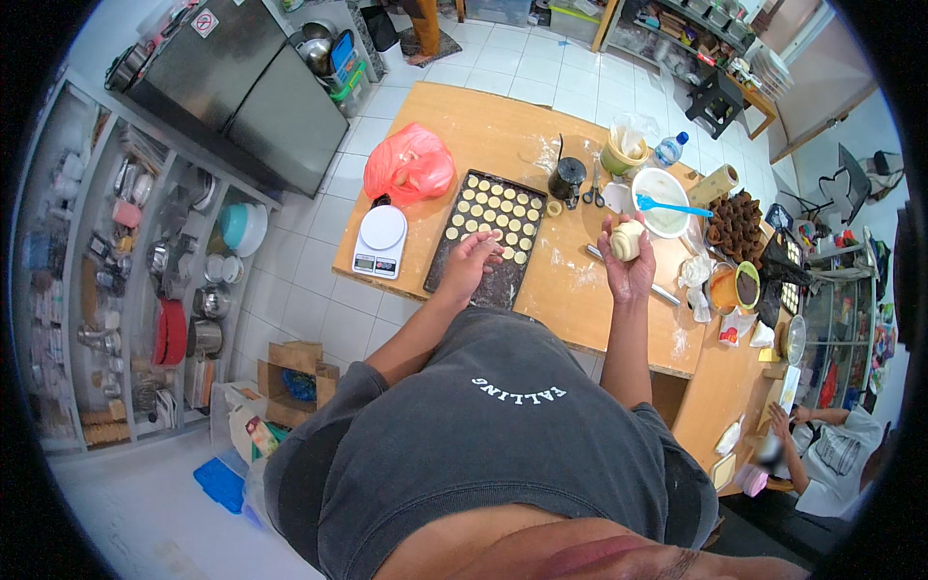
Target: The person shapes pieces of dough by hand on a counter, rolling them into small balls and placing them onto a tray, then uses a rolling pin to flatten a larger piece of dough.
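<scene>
My left hand (472, 253) is over the dark baking tray (478, 280) of small pale dough rounds in rows, fingers pinched together; what they hold is too small to make out. My right hand (628, 266) holds a pale, layered lump of dough (626, 240) above the floured table, just over a metal rod (663, 294). A white digital scale (380, 236) sits left of the tray. A small pale ring (554, 209), scissors (594, 193), a black pitcher (565, 178) and a white bowl (661, 215) with a blue spatula (674, 208) lie beyond my hands.
A pink plastic bag (407, 162) is at the table's back left; a bottle (670, 151) and a pile of brown shapes (735, 232) are at the right. Shelves (126, 290) and a fridge (242, 97) line the left. A co-worker (831, 454) works at lower right.
</scene>
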`<state>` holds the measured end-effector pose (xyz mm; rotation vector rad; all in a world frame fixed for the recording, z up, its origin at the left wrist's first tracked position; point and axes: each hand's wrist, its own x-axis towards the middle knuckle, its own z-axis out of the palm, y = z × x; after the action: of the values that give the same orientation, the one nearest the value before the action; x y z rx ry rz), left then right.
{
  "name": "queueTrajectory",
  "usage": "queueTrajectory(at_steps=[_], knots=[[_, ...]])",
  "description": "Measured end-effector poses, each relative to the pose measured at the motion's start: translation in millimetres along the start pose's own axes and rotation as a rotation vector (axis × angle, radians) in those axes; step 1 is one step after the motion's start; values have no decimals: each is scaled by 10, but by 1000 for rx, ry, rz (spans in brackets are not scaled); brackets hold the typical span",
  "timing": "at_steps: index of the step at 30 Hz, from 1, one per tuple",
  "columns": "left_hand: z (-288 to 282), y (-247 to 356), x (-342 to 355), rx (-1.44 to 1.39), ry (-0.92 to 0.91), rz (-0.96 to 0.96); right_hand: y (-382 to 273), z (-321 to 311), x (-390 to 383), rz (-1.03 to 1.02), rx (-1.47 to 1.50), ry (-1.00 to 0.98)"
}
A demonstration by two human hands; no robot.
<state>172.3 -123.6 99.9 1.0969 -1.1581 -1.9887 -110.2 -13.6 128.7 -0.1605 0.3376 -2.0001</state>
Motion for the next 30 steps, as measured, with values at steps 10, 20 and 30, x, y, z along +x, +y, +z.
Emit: queueTrajectory(at_steps=[10,20,30], knots=[[37,-129,17,30,-16,-38,38,-60,-1,44,-125,4],[233,-318,13,36,-33,-73,-308,-83,-132,2,-145,285],[797,-451,-85,23,-52,-87,-894,-404,-323,-44,-279,318]])
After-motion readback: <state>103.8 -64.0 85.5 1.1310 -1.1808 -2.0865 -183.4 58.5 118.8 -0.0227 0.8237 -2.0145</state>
